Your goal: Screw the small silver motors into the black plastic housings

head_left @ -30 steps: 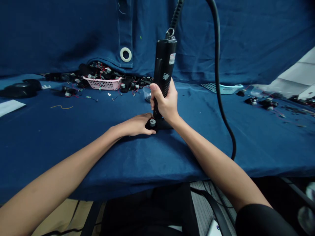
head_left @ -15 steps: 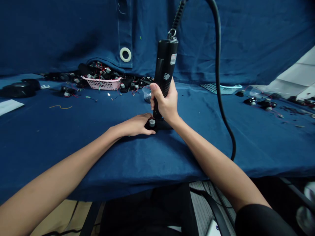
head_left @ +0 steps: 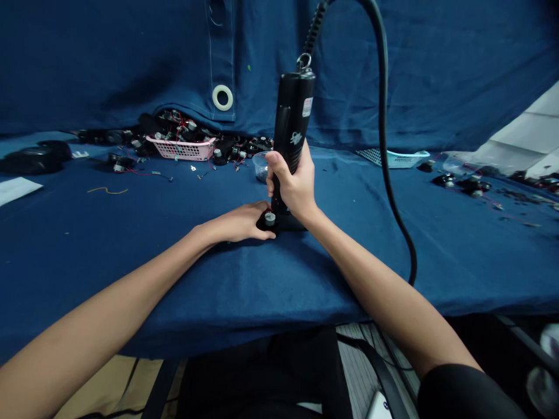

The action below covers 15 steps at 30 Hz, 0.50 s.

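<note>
My right hand (head_left: 294, 180) is wrapped round a black corded electric screwdriver (head_left: 294, 110), which stands nearly upright with its lower end down at a black part. That black part (head_left: 292, 222) lies on the blue cloth and has a round silver motor (head_left: 269, 219) at its left end. Thumb and fingers of my left hand (head_left: 248, 222) grip the part around the motor from the left. The screwdriver's tip is hidden behind the part and my hands.
Behind my hands is a small clear cup (head_left: 261, 167). A pink basket (head_left: 186, 149) heaped with wired parts stands at the back left, a light blue basket (head_left: 399, 158) at the back right. The thick black cable (head_left: 384, 105) hangs right of the screwdriver.
The screwdriver's top and its cable have shifted slightly left. Both hands keep their holds.
</note>
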Tool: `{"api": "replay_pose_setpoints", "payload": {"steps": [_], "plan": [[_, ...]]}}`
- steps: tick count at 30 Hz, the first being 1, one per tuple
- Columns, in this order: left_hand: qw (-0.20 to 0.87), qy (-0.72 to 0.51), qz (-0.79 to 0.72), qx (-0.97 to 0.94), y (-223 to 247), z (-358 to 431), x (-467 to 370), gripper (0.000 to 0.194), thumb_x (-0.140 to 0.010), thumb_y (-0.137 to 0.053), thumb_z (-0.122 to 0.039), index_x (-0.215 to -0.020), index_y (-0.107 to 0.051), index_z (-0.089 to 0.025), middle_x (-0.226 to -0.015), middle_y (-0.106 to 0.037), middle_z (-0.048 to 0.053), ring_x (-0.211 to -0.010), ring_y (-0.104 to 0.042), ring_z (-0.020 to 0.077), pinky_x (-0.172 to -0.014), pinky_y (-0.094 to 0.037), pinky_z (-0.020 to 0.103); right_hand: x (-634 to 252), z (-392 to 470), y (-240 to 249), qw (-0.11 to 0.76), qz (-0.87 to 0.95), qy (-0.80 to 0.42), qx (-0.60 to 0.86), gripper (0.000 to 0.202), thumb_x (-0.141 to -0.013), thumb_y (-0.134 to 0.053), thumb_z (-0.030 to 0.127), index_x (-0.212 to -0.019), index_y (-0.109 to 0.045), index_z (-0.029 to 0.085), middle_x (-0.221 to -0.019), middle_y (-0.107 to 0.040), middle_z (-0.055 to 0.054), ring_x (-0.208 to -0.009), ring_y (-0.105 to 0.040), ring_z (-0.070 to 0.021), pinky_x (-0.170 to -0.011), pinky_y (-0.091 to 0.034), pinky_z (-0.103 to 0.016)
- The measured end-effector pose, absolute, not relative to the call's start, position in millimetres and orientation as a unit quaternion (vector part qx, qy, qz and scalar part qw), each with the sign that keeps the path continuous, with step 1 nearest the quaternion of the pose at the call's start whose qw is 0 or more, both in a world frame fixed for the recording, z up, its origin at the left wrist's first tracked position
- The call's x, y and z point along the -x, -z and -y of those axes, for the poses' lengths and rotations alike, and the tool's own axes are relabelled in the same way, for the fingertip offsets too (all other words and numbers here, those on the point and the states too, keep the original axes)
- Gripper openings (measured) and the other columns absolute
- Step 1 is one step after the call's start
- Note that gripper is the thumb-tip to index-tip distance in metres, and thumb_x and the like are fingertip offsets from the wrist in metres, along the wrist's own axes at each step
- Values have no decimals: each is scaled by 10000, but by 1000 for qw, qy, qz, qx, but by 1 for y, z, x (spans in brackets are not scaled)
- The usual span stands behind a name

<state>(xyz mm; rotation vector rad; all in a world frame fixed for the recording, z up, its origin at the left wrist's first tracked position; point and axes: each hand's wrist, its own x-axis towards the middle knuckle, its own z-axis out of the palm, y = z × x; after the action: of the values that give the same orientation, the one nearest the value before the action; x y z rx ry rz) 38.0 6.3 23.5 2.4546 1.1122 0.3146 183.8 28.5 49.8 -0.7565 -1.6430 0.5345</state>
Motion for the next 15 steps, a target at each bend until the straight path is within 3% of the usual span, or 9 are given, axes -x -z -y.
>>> {"api": "replay_pose_setpoints", "payload": {"steps": [10,15], "plan": [[217,-125,-411,-877,-19,-7,-40,596,-803,-656,-530,-1257,-492,-181,-1313,-581,126,-1164,-567,300,-979,-442,389,-186,-21,-53,565,710,-217,359,540,-919,-357,692,-1245,-341,262,-834,-647,-15,-594,-637,-134,-606,-543,-307],[213,-132,-408,-878,-16,-8,-39,606,-800,-656,-516,-1279,-477,-192,-1311,-575,127,-1171,-553,308,-985,-438,415,-192,-21,-62,537,735,-236,340,604,-873,-397,742,-1266,-365,284,-1059,-648,-55,-879,-694,-180,-754,-575,-336]]}}
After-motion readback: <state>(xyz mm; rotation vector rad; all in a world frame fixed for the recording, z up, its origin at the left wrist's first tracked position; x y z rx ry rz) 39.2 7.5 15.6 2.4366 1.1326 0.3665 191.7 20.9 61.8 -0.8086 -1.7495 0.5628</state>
